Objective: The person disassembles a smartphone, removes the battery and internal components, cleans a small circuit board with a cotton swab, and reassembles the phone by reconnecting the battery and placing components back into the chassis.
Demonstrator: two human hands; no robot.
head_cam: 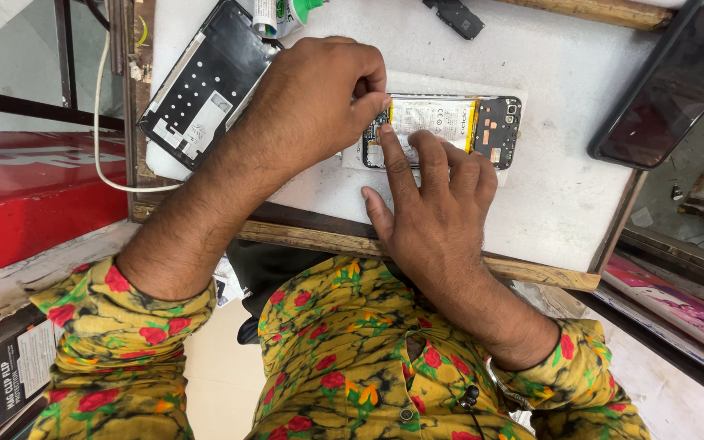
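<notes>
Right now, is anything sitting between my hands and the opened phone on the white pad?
Nothing visible. The left hand pinches at the opened phone near its left end, and the right hand presses a fingertip on it. Both hands touch it directly.

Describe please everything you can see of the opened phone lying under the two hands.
The opened black phone with its back cover removed lies flat, lengthwise, on the white padded work mat. Its inside faces up: a pale battery with a yellow edge fills the middle, and a dark circuit board with small copper parts sits at the right end. The left hand pinches at its left end, and the right hand presses its index fingertip there. The left end is mostly hidden.
</notes>
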